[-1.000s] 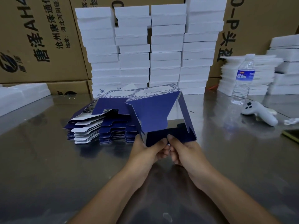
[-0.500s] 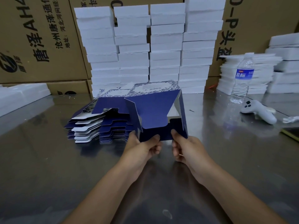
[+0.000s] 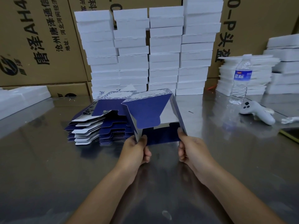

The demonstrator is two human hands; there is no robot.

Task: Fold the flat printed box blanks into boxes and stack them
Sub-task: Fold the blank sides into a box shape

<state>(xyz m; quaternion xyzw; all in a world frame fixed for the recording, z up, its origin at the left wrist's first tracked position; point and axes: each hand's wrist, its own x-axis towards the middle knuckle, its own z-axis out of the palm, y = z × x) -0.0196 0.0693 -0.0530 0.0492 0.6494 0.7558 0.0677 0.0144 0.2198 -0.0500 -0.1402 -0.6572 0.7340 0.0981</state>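
Left hand point(image 3: 135, 149) and right hand point(image 3: 191, 147), fingers curled, each pinching a near corner (opposite sides) of the half-opened blue box point(image 3: 150, 113).

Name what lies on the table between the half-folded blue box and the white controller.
In the head view, only bare steel table lies between the half-folded blue box and the white controller, apart from one tiny dark scrap.

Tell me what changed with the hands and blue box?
Along the near edge of the blue box, the left hand and right hand slid apart to its corners, still pinching it. The pile of flat blanks and the bottle stayed put.
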